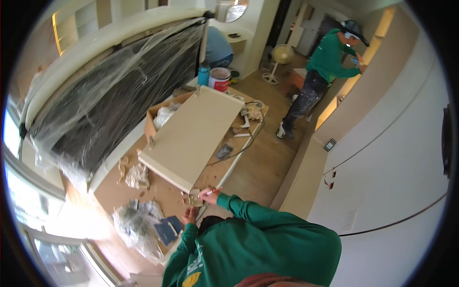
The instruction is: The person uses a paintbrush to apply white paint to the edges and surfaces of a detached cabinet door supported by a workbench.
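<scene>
Nearest: wearer's green sweatshirt (267, 244), on the near side of the cream panel (191, 138) (landmark). Left to right: clear plastic bag (136, 225), short of the panel's near edge; dark blue sheet (167, 230), between bag and left hand (190, 215). That hand: fingers bunched at a small pale container (195, 199), which sits just beside the panel's near right corner. Right hand (209, 195): right of that corner, pinching a slim red-and-white stick (215, 190).

Relation: panel lies ahead of the hands, long axis running away and rightward; right hand appears nearer its corner.

Unclear: container's contents; stick's tip; whether left fingers grip or merely touch. Panel's underside hidden.
</scene>
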Demonstrator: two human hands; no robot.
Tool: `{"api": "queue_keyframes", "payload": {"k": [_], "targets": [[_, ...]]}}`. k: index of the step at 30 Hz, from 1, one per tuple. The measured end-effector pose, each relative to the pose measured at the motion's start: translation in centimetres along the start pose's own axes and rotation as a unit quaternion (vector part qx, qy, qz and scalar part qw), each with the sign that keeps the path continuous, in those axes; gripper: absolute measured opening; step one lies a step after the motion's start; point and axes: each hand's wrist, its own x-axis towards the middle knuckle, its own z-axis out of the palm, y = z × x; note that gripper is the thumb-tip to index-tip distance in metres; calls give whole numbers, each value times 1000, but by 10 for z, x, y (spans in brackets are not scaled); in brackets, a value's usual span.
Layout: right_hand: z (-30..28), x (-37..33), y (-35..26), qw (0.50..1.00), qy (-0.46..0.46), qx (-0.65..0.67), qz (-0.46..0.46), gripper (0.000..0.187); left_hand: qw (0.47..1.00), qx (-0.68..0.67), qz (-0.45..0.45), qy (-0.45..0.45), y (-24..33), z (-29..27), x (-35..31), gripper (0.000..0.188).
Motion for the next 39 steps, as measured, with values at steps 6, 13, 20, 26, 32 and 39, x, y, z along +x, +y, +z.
{"api": "queue_keyframes", "payload": {"k": [6,13,20,26,32,39], "targets": [[8,6,32,988,-90,121,37,16,1000,-7,-20,-15,0,10,3,25],[-16,-2,4,994,-107,-4,21,22,996,-65,-65,-17,9,17,-4,25],[-23,7,-20,987,-147,-63,21,25,994,-78,-70,-17,7,22,0,24],[-41,19,-31,984,-113,-125,53,24,994,-83,-75,-12,14,22,-4,23],[-45,19,-35,969,-149,-186,65,25,994,-83,-72,-5,12,23,-5,24],[-43,20,-37,973,-113,-201,16,25,994,-85,-64,-15,8,21,-1,24]]}}
